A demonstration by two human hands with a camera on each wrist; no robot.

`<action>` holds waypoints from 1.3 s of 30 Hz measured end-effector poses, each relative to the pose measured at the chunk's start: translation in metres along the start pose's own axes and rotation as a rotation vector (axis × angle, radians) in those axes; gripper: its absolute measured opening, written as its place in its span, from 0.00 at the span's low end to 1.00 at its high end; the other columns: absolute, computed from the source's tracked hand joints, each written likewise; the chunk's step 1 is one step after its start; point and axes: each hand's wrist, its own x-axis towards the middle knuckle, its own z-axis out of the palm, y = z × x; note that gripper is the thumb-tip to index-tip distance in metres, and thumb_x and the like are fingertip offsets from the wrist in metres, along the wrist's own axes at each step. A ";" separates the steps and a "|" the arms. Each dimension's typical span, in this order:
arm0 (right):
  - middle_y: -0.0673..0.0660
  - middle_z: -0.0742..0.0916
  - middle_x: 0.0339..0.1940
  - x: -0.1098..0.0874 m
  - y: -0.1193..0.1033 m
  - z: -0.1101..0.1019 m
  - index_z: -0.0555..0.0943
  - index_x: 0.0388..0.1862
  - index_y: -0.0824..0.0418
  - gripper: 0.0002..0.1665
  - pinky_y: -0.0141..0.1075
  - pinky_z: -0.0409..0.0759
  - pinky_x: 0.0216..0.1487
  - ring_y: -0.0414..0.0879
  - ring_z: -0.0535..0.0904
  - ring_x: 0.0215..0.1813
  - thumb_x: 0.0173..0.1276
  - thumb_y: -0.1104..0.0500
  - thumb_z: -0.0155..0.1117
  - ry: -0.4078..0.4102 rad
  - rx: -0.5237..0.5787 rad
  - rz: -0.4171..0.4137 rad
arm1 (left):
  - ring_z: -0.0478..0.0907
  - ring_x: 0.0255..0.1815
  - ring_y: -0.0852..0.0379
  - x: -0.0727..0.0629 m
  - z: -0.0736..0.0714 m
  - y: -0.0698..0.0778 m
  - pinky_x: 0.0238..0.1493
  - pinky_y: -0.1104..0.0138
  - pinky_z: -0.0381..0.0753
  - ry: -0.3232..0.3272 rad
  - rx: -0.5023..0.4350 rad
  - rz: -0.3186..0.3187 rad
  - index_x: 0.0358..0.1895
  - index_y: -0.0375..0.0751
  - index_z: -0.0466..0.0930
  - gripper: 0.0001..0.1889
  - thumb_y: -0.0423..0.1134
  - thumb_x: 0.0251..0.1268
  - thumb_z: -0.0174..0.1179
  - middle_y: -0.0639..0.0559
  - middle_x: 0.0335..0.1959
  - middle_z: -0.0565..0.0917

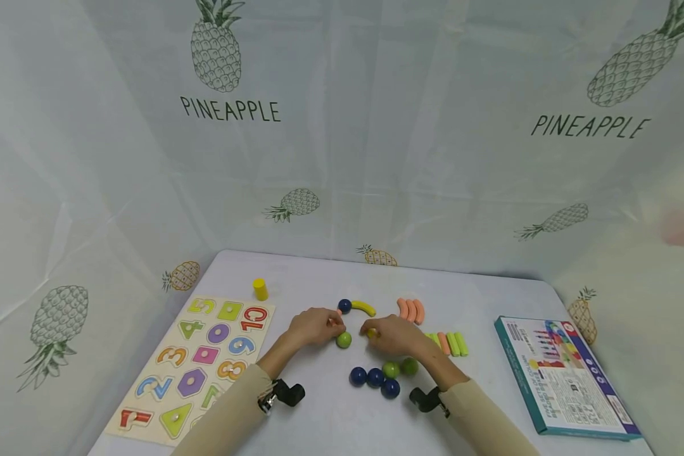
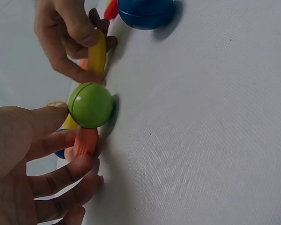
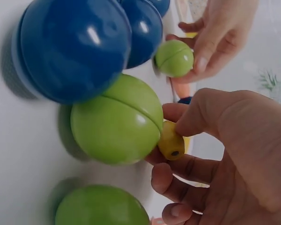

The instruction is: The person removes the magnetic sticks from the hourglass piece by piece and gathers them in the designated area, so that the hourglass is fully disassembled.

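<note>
My right hand [image 1: 396, 335] pinches a small yellow toy banana [image 3: 171, 142] between thumb and fingers, its dark-tipped end showing in the right wrist view. My left hand [image 1: 315, 326] is beside a green ball [image 1: 344, 341] on the table. In the left wrist view its thumb touches or nearly touches that ball [image 2: 91, 105], and the other fingers are spread. Beyond the ball, close to the left fingers, is a salmon-coloured ridged piece [image 2: 86, 141]. A dark blue ball [image 1: 344, 306] and another yellow toy banana [image 1: 363, 308] lie just behind the hands.
Nearer me sit several blue balls [image 1: 374, 378] and two green balls [image 1: 390, 369]. Salmon curved pieces [image 1: 411, 311] and a row of green and orange sticks [image 1: 456, 344] lie right. A number puzzle board [image 1: 165, 386] and yellow cylinder [image 1: 260, 289] stand left, a flat box [image 1: 567, 380] far right.
</note>
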 end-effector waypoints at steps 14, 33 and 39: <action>0.55 0.87 0.30 -0.013 0.040 -0.040 0.76 0.53 0.57 0.11 0.34 0.72 0.27 0.46 0.78 0.27 0.76 0.57 0.60 0.191 0.299 0.121 | 0.75 0.35 0.56 -0.006 -0.004 0.003 0.32 0.62 0.71 -0.019 0.028 -0.018 0.49 0.52 0.87 0.21 0.61 0.60 0.68 0.56 0.37 0.83; 0.63 0.89 0.45 -0.033 0.113 -0.045 0.76 0.62 0.70 0.26 0.50 0.79 0.50 0.55 0.83 0.49 0.81 0.50 0.49 0.408 0.455 0.494 | 0.75 0.34 0.58 -0.006 -0.002 0.004 0.31 0.63 0.71 -0.008 0.057 -0.030 0.48 0.53 0.88 0.22 0.63 0.59 0.67 0.58 0.34 0.82; 0.62 0.87 0.40 -0.035 0.126 -0.038 0.77 0.58 0.72 0.26 0.39 0.78 0.38 0.51 0.79 0.40 0.80 0.50 0.52 0.374 0.407 0.576 | 0.75 0.34 0.58 -0.006 -0.002 0.005 0.32 0.63 0.72 -0.009 0.048 -0.023 0.48 0.54 0.87 0.22 0.63 0.59 0.67 0.58 0.35 0.83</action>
